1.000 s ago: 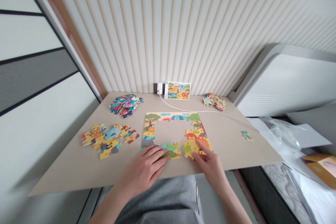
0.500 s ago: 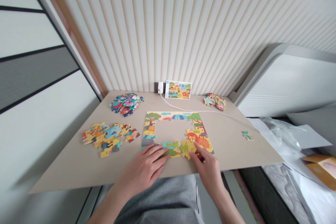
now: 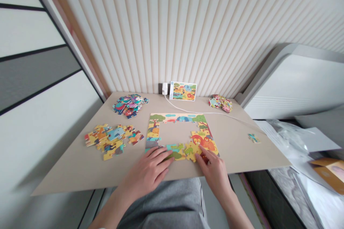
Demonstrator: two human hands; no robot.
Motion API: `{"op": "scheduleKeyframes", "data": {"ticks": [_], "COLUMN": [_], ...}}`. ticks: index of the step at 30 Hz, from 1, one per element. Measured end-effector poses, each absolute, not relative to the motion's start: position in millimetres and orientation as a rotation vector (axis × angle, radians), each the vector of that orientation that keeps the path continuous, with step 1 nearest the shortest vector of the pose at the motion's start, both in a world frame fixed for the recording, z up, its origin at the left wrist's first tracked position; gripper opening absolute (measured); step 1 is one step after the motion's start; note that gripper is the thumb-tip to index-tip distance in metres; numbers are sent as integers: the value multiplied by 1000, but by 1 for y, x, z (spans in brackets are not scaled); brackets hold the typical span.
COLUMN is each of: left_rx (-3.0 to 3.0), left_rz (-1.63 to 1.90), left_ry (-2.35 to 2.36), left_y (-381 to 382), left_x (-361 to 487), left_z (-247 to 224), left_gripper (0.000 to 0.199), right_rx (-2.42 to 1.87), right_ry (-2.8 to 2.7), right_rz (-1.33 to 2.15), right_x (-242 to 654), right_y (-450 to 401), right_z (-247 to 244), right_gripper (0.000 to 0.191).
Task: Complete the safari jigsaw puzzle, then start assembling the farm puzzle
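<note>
A jigsaw puzzle (image 3: pixel 152 131) lies on the table with its border joined around a bare middle, showing trees, an elephant and lions. My left hand (image 3: pixel 153 164) rests with outstretched fingers on its lower left edge, covering part of it. At the lower right, my right hand (image 3: pixel 213 166) has thumb and index finger on a yellow puzzle piece (image 3: pixel 191 151) with green on it. That piece lies beside the lion section and slightly out of line with the bottom border. The fingers partly hide the lower right corner.
Loose pieces lie in a yellow pile (image 3: pixel 110 141) at left, a dark colourful pile (image 3: pixel 130 105) behind it and a pink pile (image 3: pixel 220 103) at back right. One piece (image 3: pixel 253 138) sits far right. A picture card (image 3: pixel 183 91) leans on the wall beside a charger (image 3: pixel 165 88) and its cable.
Hardly anything differs. My right fingers shift very slightly at the yellow piece, while my left hand stays in place. The whole view moves a little.
</note>
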State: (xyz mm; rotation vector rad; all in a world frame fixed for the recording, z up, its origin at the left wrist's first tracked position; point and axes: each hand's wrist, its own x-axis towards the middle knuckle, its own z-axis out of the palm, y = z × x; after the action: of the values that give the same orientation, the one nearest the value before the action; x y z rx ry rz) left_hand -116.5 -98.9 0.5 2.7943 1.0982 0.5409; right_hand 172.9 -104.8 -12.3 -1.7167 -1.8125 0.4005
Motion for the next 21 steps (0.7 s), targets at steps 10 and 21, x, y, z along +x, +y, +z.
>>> {"op": "scheduleKeyframes", "data": {"ticks": [10, 21], "left_rx": [2791, 2777], "left_rz": [603, 556], "left_ry": [1088, 1100], "left_y": [-99, -99], "left_x": [-116, -116], "left_z": [0, 1], "left_gripper": [36, 38], "right_rx": [-1818, -1978], "right_ry": [-1423, -1594], "right_rz": [536, 415], "right_x": [167, 157], "right_y": [-99, -104], "right_z": [-11, -5], "right_gripper": [50, 41]}}
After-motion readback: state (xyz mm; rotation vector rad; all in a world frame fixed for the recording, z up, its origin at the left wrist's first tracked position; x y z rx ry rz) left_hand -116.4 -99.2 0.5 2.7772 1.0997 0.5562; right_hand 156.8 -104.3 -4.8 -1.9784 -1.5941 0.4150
